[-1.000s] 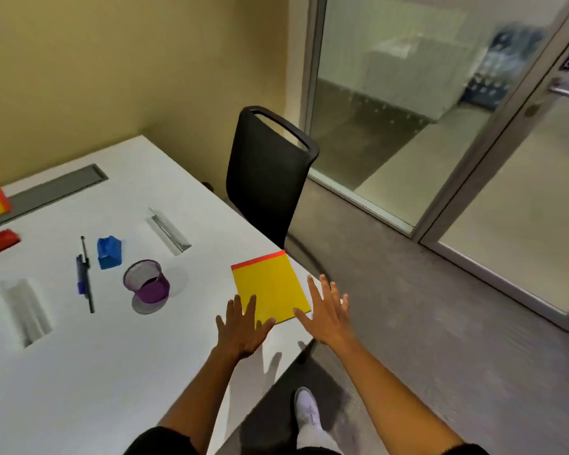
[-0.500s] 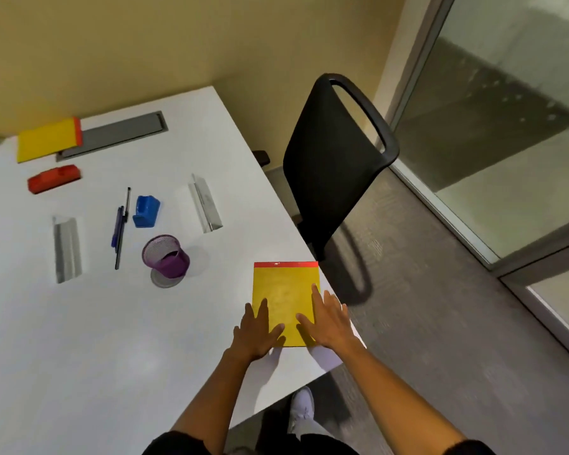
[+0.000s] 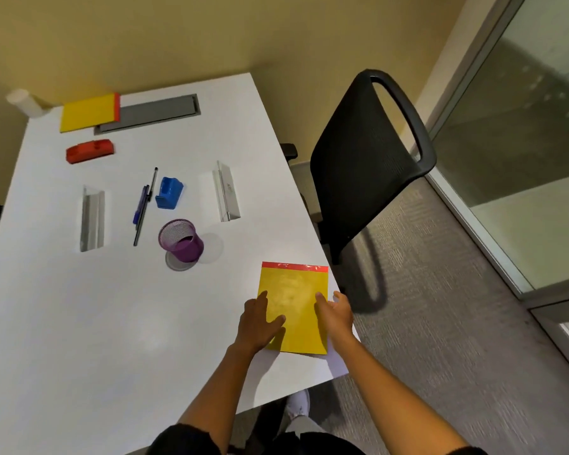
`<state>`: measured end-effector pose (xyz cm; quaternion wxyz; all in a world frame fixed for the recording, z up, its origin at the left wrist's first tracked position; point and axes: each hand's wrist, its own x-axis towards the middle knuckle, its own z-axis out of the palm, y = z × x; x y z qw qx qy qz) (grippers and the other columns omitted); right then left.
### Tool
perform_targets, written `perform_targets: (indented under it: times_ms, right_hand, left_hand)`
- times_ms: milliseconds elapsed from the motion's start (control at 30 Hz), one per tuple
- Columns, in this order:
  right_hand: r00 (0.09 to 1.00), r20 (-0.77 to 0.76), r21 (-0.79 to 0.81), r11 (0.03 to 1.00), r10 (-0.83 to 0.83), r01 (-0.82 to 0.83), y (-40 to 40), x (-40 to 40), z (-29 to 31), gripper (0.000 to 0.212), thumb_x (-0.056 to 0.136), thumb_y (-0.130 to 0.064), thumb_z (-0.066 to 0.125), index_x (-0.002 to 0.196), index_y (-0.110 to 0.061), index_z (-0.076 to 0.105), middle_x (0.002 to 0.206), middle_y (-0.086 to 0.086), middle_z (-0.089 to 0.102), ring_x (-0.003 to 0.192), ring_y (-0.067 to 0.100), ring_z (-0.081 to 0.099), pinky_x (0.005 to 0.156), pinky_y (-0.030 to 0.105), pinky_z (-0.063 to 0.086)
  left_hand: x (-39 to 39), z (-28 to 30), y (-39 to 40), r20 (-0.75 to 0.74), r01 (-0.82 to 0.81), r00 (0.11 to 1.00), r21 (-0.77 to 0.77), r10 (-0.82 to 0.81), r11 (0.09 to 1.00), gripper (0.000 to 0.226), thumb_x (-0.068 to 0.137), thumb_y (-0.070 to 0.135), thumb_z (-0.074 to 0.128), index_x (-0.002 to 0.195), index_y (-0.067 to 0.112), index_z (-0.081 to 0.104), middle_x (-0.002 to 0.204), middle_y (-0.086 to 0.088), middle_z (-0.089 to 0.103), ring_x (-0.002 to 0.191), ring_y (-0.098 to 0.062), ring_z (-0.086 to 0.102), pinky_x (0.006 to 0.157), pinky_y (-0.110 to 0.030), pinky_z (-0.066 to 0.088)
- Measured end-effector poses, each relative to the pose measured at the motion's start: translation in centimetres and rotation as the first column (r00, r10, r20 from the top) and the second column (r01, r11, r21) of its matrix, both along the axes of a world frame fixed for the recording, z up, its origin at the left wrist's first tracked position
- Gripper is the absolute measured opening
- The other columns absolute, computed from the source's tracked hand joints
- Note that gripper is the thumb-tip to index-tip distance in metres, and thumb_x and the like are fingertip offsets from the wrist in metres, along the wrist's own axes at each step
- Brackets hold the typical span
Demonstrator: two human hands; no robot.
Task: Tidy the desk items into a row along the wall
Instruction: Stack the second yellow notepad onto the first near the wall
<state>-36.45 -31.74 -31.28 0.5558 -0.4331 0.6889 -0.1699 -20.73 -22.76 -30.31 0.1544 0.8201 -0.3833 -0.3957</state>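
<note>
A single head-worn camera looks steeply down and forward from above the near corner of the white desk (image 3: 79, 323). The view faces the wall behind the desk, takes in nearly the whole desktop, and shows the floor right of the desk.

Surroundings: office corner, yellow wall, glass partition.
Black mesh-back chair (image 3: 365, 172) stands at the desk's right edge on grey carpet (image 3: 440, 323). Grey cable-tray cover (image 3: 151, 112) sits flush in the white desk (image 3: 63, 323) near the wall (image 3: 145, 37). Glass partition (image 3: 523, 159) at right. White shoe (image 3: 298, 402) below the desk edge.
</note>
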Motion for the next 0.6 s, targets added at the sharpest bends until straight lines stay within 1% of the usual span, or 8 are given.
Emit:
perform_targets:
  times_ms: [133,200,233,300,367,467,533,600]
  right_hand:
    - [0.997,0.039,0.076,0.995,-0.073,0.069,0.4,-0.8,0.1,0.052,0.092,-0.023,0.061,0.138,-0.006,0.043,0.138,0.015,0.051,0.12,0.034,0.053,0.097,0.042,0.045]
    - [0.999,0.042,0.079,0.996,-0.034,0.03,0.8,-1.1,-0.1,0.025,0.092,-0.011,0.058,0.116,-0.004,0.061,0.116,0.017,0.063,0.097,0.032,0.06,0.083,0.039,0.049]
    - [0.999,0.041,0.071,0.997,-0.008,0.005,1.1,-1.4,-0.2,0.014,0.09,-0.005,0.056,0.1,-0.004,0.066,0.1,0.017,0.066,0.084,0.029,0.059,0.074,0.035,0.047]
    - [0.999,0.025,0.051,0.998,0.03,-0.031,1.6,-1.8,-0.2,0.013,0.087,0.0,0.054,0.084,0.0,0.067,0.081,0.015,0.061,0.07,0.024,0.051,0.065,0.031,0.04]
    - [0.998,0.014,0.048,0.997,0.062,-0.063,2.0,-2.2,0.1,0.013,0.087,-0.001,0.055,0.085,-0.002,0.068,0.079,0.012,0.061,0.071,0.022,0.051,0.066,0.031,0.041]
    - [0.991,0.025,0.042,0.99,0.13,-0.131,2.4,-2.3,0.3,0.01,0.09,-0.009,0.059,0.092,-0.012,0.067,0.089,0.008,0.065,0.08,0.022,0.057,0.071,0.031,0.045]
    - [0.985,0.024,0.015,0.985,0.17,-0.171,2.7,-2.0,0.1,0.014,0.09,-0.013,0.06,0.102,-0.012,0.068,0.1,0.009,0.067,0.088,0.024,0.059,0.076,0.033,0.047]
    - [0.981,0.025,-0.002,0.981,0.193,-0.193,3.7,-1.5,0.3,0.021,0.092,-0.017,0.061,0.112,-0.013,0.065,0.108,0.006,0.065,0.096,0.025,0.059,0.084,0.036,0.049]
  left_hand:
    - [0.3,0.3,1.1,-0.192,-0.194,0.962,0.028,0.196,0.981,0.092,0.076,0.042,0.072,0.149,0.018,0.02,0.15,-0.014,0.035,0.137,-0.031,0.034,0.109,-0.044,0.036]
    - [0.5,0.5,1.7,-0.33,-0.326,0.882,0.087,0.336,0.941,0.103,0.066,0.044,0.075,0.149,0.019,0.02,0.154,-0.013,0.03,0.137,-0.032,0.037,0.106,-0.048,0.041]
    - [0.6,0.6,2.1,-0.378,-0.365,0.843,0.12,0.382,0.923,0.102,0.068,0.04,0.077,0.149,0.019,0.019,0.155,-0.011,0.027,0.136,-0.032,0.039,0.102,-0.046,0.045]
    - [0.4,0.7,2.7,-0.447,-0.414,0.776,0.171,0.445,0.894,0.091,0.078,0.027,0.076,0.149,0.017,0.02,0.155,-0.011,0.027,0.13,-0.034,0.045,0.091,-0.041,0.051]
    - [0.2,0.8,3.2,-0.464,-0.447,0.752,0.163,0.468,0.88,0.078,0.082,0.018,0.072,0.146,0.014,0.028,0.149,-0.013,0.038,0.122,-0.033,0.053,0.083,-0.04,0.052]
    - [0.3,0.9,3.9,-0.419,-0.47,0.777,0.108,0.469,0.876,0.043,0.084,0.008,0.064,0.125,0.008,0.056,0.118,-0.016,0.064,0.096,-0.031,0.066,0.077,-0.042,0.056]
    - [0.7,1.1,4.7,-0.413,-0.479,0.783,0.078,0.466,0.874,0.021,0.082,0.002,0.059,0.101,0.003,0.067,0.103,-0.023,0.068,0.08,-0.031,0.065,0.072,-0.041,0.054]
    - [1.1,1.3,6.1,-0.409,-0.49,0.783,0.059,0.469,0.87,0.018,0.08,0.0,0.058,0.095,0.002,0.068,0.097,-0.025,0.068,0.072,-0.028,0.062,0.066,-0.035,0.05]
